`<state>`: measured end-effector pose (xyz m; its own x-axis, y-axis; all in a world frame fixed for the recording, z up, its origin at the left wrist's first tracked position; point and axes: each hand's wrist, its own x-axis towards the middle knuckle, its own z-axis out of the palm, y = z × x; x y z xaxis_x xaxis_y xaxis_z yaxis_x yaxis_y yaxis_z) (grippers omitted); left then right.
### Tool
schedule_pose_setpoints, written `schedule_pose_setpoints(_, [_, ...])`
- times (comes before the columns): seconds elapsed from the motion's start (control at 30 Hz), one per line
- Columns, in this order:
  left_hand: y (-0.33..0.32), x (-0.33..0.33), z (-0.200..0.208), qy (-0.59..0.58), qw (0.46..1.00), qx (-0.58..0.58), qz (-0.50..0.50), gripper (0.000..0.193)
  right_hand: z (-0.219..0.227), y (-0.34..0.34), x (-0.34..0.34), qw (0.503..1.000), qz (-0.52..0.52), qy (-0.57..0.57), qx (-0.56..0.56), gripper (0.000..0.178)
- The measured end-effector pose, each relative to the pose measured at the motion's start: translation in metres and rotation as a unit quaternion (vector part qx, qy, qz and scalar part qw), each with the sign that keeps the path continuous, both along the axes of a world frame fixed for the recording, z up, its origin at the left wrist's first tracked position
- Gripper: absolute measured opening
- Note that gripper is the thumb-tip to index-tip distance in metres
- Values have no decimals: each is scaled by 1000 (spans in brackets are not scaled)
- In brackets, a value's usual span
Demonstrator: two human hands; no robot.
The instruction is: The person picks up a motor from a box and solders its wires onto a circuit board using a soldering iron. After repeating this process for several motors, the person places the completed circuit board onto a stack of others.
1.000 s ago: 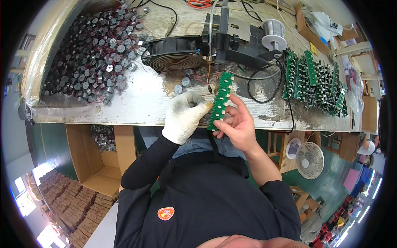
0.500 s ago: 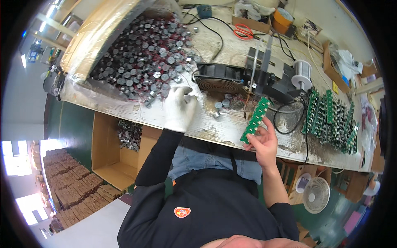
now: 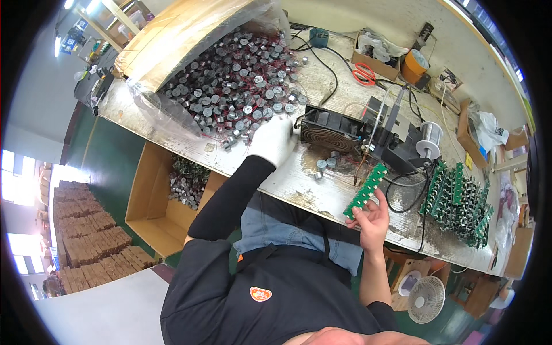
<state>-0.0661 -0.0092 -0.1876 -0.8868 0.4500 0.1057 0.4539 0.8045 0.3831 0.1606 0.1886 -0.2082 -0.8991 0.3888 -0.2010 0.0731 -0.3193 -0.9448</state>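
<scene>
My left hand [image 3: 272, 141], in a white glove, rests by the near edge of a heap of small round silver motors [image 3: 238, 86] with thin red wires. Its fingers are curled together beside the fan, and whatever they hold is hidden. Bare and closed, my right hand [image 3: 374, 222] grips the lower end of a long green circuit board [image 3: 366, 191], tilted up over the table's front edge. The board's upper end is close to a soldering tip [image 3: 357, 177] on a black soldering stand. A few loose motors [image 3: 322, 165] lie between my hands.
A black fan [image 3: 330, 132] stands between the heap and the solder spool [image 3: 429, 138]. Several populated green boards [image 3: 454, 201] are stacked at right. Red-handled scissors [image 3: 364, 73] and cables lie farther back. An open carton [image 3: 150, 198] of parts sits below the table's left side.
The whole view has shifted. My left hand has moved slightly farther over the table, toward the fan's left end, its fingers still curled. My right hand keeps the board in nearly the same place.
</scene>
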Motion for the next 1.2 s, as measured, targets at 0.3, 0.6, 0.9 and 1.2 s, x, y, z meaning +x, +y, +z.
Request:
schedule_pose_setpoints(0.3, [-39, 51, -9, 35, 966, 247, 69, 9, 2, 1, -3, 1000, 18, -4, 6, 65])
schedule_pose_setpoints(0.6, [-23, 75, 5, -147, 838, 518, 86, 23, 0, 0, -2, 1000, 14, 1, -5, 66])
schedule_pose_setpoints(0.9, [7, 120, -3, -360, 815, 449, 67, 25, -2, 1, -2, 999, 12, 4, -36, 68])
schedule_pose_setpoints(1.2, [33, 129, -6, -281, 897, 341, -28, 13, 3, 3, -2, 999, 17, -18, -44, 67])
